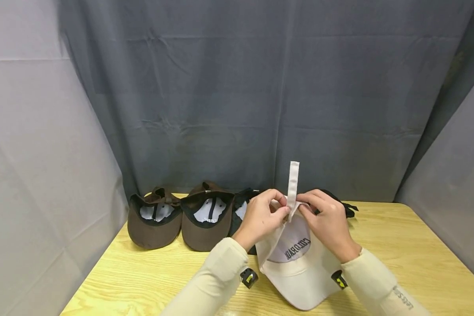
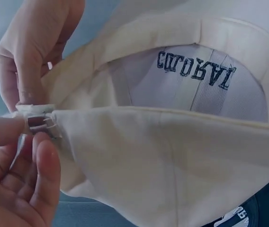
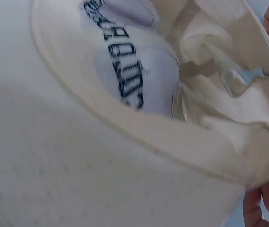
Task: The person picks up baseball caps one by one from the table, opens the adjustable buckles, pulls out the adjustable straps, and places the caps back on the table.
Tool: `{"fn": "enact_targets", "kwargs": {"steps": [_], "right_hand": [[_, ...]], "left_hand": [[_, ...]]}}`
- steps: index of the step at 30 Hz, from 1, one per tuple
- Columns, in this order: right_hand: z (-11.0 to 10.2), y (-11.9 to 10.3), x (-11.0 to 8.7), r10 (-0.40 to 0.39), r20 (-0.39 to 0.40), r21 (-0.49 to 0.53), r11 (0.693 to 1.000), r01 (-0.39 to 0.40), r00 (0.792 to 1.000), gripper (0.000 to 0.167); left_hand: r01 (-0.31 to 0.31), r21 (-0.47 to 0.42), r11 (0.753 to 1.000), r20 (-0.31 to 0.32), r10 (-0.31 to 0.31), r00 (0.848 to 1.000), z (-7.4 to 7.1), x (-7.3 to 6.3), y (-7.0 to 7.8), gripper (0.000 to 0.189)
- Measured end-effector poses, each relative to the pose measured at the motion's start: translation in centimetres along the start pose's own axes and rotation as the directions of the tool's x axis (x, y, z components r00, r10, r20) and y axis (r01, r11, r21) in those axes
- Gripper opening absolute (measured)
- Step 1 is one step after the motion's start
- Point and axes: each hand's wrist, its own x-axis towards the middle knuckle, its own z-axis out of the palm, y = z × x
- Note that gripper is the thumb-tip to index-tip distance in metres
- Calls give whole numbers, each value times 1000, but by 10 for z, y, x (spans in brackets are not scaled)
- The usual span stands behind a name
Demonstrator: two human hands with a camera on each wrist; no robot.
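A cream-white baseball cap [image 1: 296, 263], its inside facing me and its brim toward me, is between both hands. Dark embroidered lettering shows mirrored inside its crown. The left hand [image 1: 262, 217] pinches the cap's back opening by the small metal buckle [image 2: 39, 122]. On the other side, the right hand [image 1: 328, 219] pinches the cloth at the strap's base, thumb and fingers together. The cap's white strap [image 1: 293, 184] sticks straight up between the hands. In the right wrist view, the cap's brim [image 3: 77, 161] fills the lower left and the hands are mostly cut off.
On the wooden table [image 1: 403, 259], two dark brown caps [image 1: 154, 235] stand side by side at the left. A black cap [image 1: 241, 212] is partly hidden behind the left hand. Another black item with a strap [image 1: 349, 210] shows behind the right hand. Grey cloth [image 1: 221, 87] hangs behind.
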Motion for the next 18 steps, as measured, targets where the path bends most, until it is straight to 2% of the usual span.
{"fn": "enact_targets", "kwargs": {"steps": [3,6,12,15,18], "right_hand": [[-1,1,1,-8,9,22,1000,8,1000,18],[-3,2,0,-14,5,5,1000,14,1000,21],[-5,4,-1,-48,5,35,998,48,999,29],[-7,4,-1,-74,17,64,995,73,997,30],[-8,4,-2,-99,34,72,993,97,994,30]], "left_hand": [[10,-49,999,47,-7,999,0,0,-1,8],[-5,-58,998,71,9,997,2,0,-1,10],[-53,-15,998,14,53,999,3,0,0,6],[-66,-5,998,-19,65,998,0,1,1,6],[-77,2,997,-26,77,997,-4,2,3,6]]}}
